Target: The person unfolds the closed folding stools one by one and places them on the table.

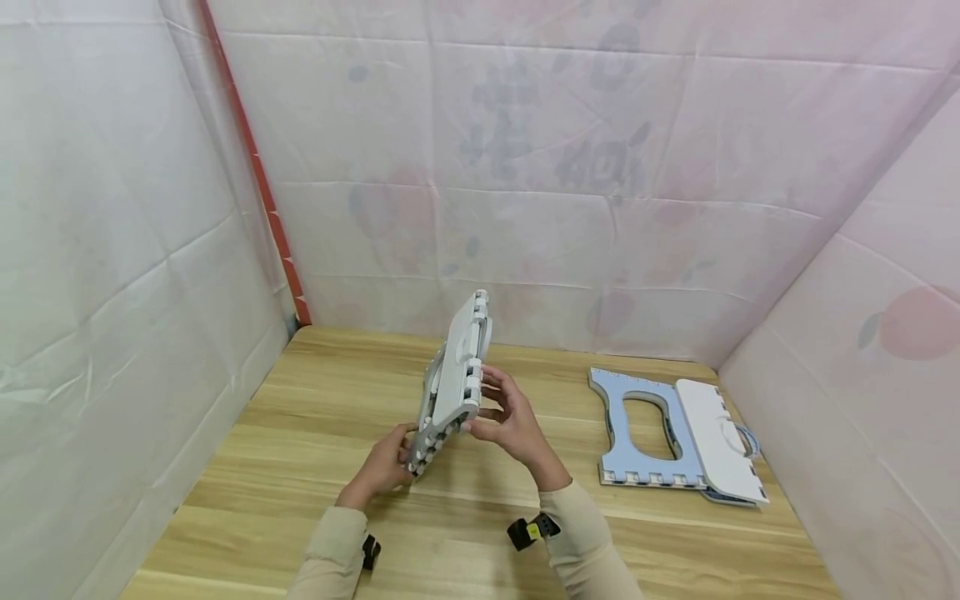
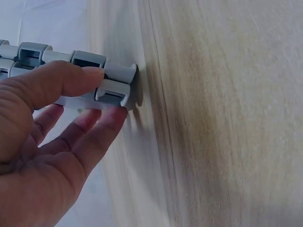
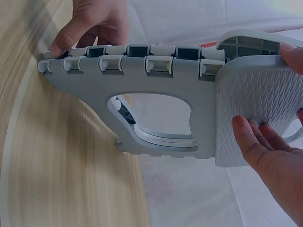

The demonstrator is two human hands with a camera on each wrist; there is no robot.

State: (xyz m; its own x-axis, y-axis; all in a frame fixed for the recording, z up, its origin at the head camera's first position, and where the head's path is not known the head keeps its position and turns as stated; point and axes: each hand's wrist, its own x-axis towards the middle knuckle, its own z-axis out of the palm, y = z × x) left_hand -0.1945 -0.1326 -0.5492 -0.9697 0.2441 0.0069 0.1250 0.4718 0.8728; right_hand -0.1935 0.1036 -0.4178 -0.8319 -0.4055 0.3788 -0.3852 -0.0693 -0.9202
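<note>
Gripping the grey folding stool (image 1: 453, 367) with both hands, how should each one bear its share?

Let the left hand (image 1: 386, 462) mind the low end: its thumb lies over the hinge edge (image 3: 111, 65), fingers beneath, in a narrow pinch. The right hand (image 1: 517, 421) holds the textured panel (image 3: 255, 90) higher up, thumb at one edge, fingers against the face.

And where is the stool now?

Tilted over the table (image 1: 300, 433), between the hands, its low end close to the wood. Whether it touches, I cannot tell.

What would you watch for?

I'd judge the hinges the likeliest trouble: fingertips belong clear of the gaps whenever a panel swings. A steady left hand makes a good pivot, and the right should press evenly, since pushing one corner could twist the joints.

Any crowding?

Hardly; a blue-and-white stool (image 1: 708, 442) lies on the right of the table, well apart from both hands.
</note>
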